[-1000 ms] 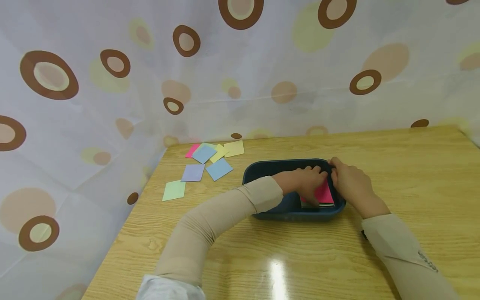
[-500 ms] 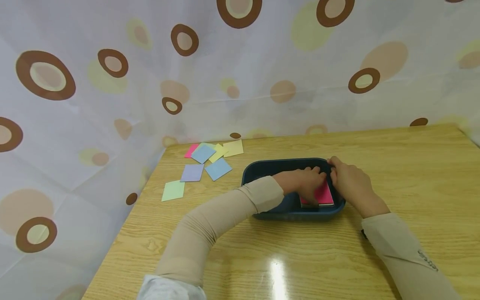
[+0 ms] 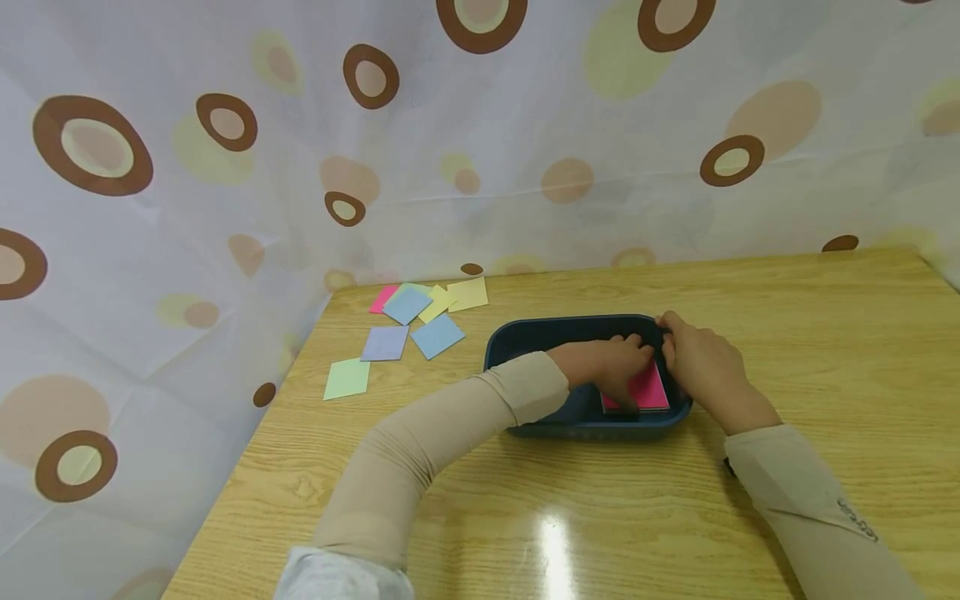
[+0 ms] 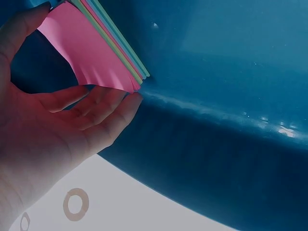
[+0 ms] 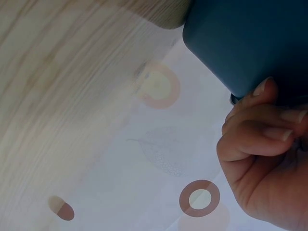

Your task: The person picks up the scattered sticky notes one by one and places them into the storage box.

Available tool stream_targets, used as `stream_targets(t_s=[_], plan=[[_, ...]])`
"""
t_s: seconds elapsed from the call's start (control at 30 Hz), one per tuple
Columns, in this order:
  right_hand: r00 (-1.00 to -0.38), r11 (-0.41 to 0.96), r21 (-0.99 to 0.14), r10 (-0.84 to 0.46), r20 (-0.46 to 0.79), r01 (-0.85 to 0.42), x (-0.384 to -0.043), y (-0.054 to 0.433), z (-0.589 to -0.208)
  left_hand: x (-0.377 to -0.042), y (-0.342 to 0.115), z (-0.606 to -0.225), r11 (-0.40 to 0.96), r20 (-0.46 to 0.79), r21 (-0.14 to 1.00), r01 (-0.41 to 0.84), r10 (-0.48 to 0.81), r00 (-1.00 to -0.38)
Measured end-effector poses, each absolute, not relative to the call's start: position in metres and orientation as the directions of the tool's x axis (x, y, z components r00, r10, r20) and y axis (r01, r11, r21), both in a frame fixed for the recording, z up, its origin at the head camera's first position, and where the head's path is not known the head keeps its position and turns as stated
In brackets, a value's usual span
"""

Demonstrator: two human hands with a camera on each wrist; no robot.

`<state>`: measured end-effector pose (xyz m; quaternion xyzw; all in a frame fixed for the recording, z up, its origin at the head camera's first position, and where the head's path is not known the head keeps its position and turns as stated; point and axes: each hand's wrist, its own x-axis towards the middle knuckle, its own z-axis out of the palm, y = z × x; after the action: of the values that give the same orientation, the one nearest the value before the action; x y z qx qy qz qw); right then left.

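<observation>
A dark blue plastic bin (image 3: 570,431) stands on the wooden table. Inside, at its right end, lies a stack of sticky notes (image 3: 654,393) with a pink one on top. Green, pink and blue layers show along the edge of the stack in the left wrist view. My left hand (image 3: 617,368) reaches into the bin and grips this stack, thumb on one side and fingers along the opposite edge. Curled over the far right corner of the rim, my right hand (image 3: 703,367) holds the bin; its curled fingers (image 5: 260,139) show in the right wrist view.
Left of the bin, several loose paper squares lie on the table: a green one (image 3: 347,379), a lavender one (image 3: 386,342), a blue one (image 3: 438,336) and an overlapping group behind them. A patterned cloth (image 3: 480,150) hangs along the back and left side.
Both hands and the bin keep their places. At the front edge of the stack, slightly less of the layers beneath the pink note shows than a second ago.
</observation>
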<state>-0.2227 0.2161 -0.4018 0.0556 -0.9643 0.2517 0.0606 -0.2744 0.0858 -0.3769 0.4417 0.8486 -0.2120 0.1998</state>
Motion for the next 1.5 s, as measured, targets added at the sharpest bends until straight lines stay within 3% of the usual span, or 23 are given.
stream_targets(t_s=[0.43,0.77,1.13,1.5], plan=[[-0.984,0.865,-0.478,-0.08,0.16,-0.149,-0.223,0.217,-0.404,-0.276,0.087,-0.38,0.516,-0.537,-0.171,0.839,0.665,-0.519],[-0.979,0.87,-0.464,-0.088,0.185,-0.166,-0.223,0.215,-0.404,-0.277,0.088,-0.387,0.563,-0.553,-0.189,0.804,0.616,-0.561],[-0.988,0.873,-0.47,-0.075,0.133,-0.13,-0.224,0.216,-0.407,-0.272,0.091,-0.387,0.498,-0.573,-0.274,0.823,0.603,-0.555],[-0.985,0.877,-0.459,-0.075,0.158,-0.141,-0.224,0.215,-0.407,-0.272,0.085,-0.383,0.595,-0.537,-0.274,0.755,0.557,-0.634]])
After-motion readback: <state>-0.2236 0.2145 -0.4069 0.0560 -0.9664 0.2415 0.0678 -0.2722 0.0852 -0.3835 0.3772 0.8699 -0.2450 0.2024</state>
